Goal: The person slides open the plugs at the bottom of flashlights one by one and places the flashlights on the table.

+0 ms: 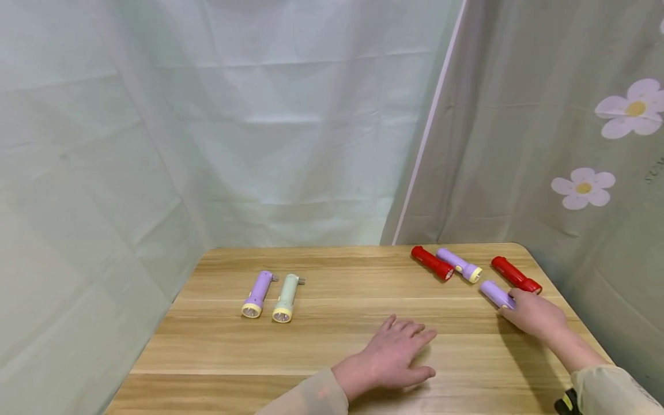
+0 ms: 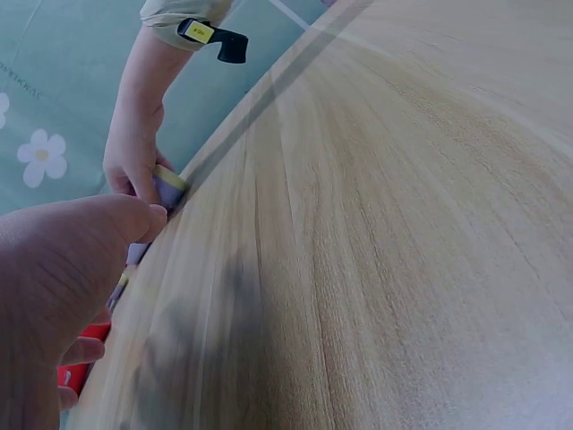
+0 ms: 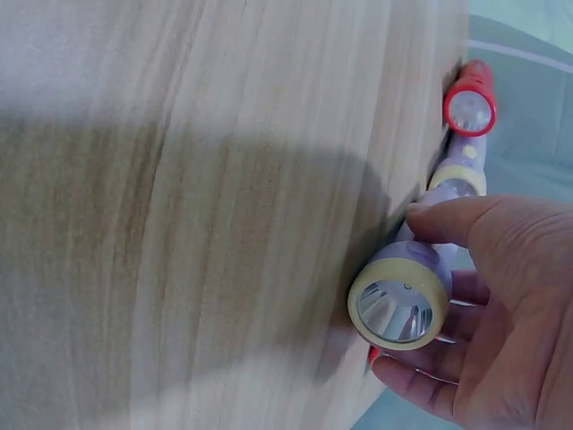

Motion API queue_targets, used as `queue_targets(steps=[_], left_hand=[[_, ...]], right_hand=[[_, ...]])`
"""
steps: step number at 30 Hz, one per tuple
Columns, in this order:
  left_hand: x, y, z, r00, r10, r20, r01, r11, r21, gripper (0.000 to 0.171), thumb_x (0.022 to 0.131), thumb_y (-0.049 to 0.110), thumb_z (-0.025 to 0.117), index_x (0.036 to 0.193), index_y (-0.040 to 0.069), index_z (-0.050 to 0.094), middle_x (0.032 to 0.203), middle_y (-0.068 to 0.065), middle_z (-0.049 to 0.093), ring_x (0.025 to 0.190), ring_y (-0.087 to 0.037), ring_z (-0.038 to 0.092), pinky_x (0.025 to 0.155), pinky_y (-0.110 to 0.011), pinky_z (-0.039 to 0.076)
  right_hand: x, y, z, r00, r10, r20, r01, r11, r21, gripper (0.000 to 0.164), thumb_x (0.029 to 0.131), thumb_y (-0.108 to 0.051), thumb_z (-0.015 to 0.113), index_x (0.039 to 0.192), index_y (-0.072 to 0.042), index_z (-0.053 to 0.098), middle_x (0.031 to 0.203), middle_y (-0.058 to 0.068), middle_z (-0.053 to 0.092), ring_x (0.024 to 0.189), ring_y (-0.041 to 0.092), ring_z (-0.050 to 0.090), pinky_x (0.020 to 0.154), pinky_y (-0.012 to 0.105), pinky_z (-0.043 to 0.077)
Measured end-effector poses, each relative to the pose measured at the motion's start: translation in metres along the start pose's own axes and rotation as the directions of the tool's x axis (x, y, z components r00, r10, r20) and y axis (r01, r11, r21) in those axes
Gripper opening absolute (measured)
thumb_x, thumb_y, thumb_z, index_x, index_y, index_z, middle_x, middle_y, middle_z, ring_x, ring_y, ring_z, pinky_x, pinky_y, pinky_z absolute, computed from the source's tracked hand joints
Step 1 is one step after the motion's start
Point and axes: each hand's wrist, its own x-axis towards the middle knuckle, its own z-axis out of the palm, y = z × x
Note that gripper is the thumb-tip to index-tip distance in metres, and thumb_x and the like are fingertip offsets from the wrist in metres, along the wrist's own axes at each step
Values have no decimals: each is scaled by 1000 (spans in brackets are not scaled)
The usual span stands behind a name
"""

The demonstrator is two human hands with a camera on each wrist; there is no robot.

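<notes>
Head view: gripped flashlight (image 1: 494, 292) partly hidden; tabletop (image 1: 218, 351) cropped.

Gripped flashlight (image 3: 401, 291) — lilac, yellow-rimmed

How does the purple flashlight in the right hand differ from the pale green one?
The held flashlight is purple; the green flashlight is pale green. The right hand grips the held flashlight, while no hand touches the green flashlight. Grey prongs stick out near the green flashlight's tail; none show on the held flashlight. Both have a pale yellow front rim.
</notes>
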Motion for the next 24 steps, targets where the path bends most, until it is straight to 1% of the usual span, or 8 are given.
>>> queue_targets(steps=[5,9,12,18,24], left_hand=[[-1,0,0,1000,4,-4,-4,1000,12,70,99,66,46,160,33,33,156,7,42,144,-16,37,119,-51,24],[-2,0,0,1000,0,-7,1,1000,9,70,99,65,47,160,33,33,156,7,42,144,-17,38,119,-52,24],[-3,-1,-1,1000,-6,-11,6,1000,6,70,99,65,48,160,33,34,156,7,42,144,-17,38,119,-52,24],[-6,-3,0,1000,-13,-22,13,1000,1,70,99,64,48,160,31,34,156,6,43,144,-18,38,119,-53,23],[-7,-7,0,1000,-21,-23,21,1000,-8,69,100,63,50,160,31,35,156,6,43,145,-17,38,119,-54,24]], right_hand=[[0,-1,-2,1000,10,16,-10,1000,-7,60,87,-41,74,119,8,58,94,19,63,76,33,57,59,53,45],[0,-4,-2,1000,13,25,-13,1000,-10,52,88,-39,74,111,6,60,88,15,62,74,31,55,59,51,44],[0,-7,-2,1000,4,29,-4,1000,-11,50,89,-39,75,106,6,60,85,13,60,73,30,54,60,50,45],[-2,-13,-2,999,3,34,-2,1000,-20,55,90,-40,75,110,9,59,87,16,61,74,31,55,62,50,47],[-5,-13,1,1000,-11,5,11,1000,-21,54,90,-43,75,108,7,61,83,14,60,71,29,55,58,48,45]])
